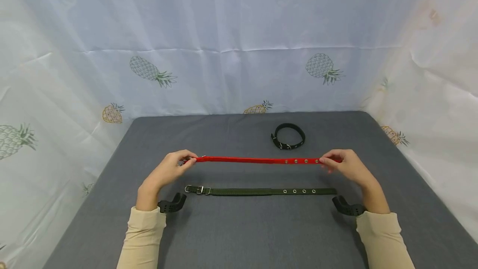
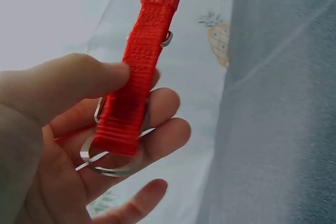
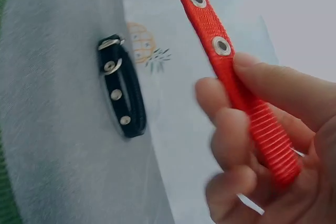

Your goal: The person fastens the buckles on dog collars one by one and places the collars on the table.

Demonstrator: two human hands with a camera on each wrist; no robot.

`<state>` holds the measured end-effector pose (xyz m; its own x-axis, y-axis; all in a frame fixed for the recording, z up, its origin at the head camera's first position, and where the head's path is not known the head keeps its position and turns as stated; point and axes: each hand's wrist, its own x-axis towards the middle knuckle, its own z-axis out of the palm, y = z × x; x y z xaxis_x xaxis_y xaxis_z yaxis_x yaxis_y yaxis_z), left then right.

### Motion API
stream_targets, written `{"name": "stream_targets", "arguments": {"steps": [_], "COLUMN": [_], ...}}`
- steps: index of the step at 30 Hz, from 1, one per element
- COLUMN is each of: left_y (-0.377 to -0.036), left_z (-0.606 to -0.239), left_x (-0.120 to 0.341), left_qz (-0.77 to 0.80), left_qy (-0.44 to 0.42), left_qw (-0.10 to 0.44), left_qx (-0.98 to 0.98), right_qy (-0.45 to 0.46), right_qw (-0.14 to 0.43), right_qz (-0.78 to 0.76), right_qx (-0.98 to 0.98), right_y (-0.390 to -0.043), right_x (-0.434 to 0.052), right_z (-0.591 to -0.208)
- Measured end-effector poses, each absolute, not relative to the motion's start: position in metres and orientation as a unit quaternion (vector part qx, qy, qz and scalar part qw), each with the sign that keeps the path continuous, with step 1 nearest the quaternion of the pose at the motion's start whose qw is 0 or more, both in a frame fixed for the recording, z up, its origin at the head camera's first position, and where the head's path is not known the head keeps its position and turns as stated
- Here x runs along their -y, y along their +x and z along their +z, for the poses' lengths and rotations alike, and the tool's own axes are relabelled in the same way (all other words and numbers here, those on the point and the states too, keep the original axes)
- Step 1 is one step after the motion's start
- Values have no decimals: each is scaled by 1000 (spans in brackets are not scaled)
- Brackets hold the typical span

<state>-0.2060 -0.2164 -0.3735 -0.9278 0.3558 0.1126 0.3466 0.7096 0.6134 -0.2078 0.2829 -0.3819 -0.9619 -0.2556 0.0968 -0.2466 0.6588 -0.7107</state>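
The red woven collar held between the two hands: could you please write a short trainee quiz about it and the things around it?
1. True or false: the red woven collar lies flat on the grey table.
2. Which hand holds its metal buckle end?
3. Multiple choice: the black collar is A) buckled into a loop, B) stretched straight, C) held.

Key: 1 false, both hands hold it stretched out; 2 the left hand, the right hand pinches the eyelet end; 3 A.

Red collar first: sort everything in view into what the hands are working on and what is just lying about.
In hand:
red collar, stretched straight between left hand at the buckle end and right hand at the eyelet end.

Lying about:
green collar, flat on the grey table
black collar, buckled in a loop
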Motion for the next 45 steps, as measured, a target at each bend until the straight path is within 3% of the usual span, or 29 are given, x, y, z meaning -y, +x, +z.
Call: {"name": "stream_targets", "arguments": {"steps": [10, 18, 27, 38, 45], "left_y": [-209, -211, -214, -223, -227], "left_z": [-369, -365, -359, -364, -367], "left_x": [212, 206, 200, 185, 167], "left_qz": [398, 467, 497, 614, 572], "left_qy": [172, 162, 155, 216, 275], "left_qw": [-26, -38, -59, -109, -193], "left_qx": [-901, -868, -852, -752, -748], "right_qy": [-55, -123, -166, -175, -203], "right_qw": [-63, -75, -56, -96, -147], "right_qz": [-611, -741, -707, -596, -595], "right_qx": [-787, -656, -685, -778, -764], "right_y": [-212, -216, -215, -210, -211], "right_x": [-275, -272, -266, -251, -233], "right_z": [-380, -381, -368, -349, -339]}}
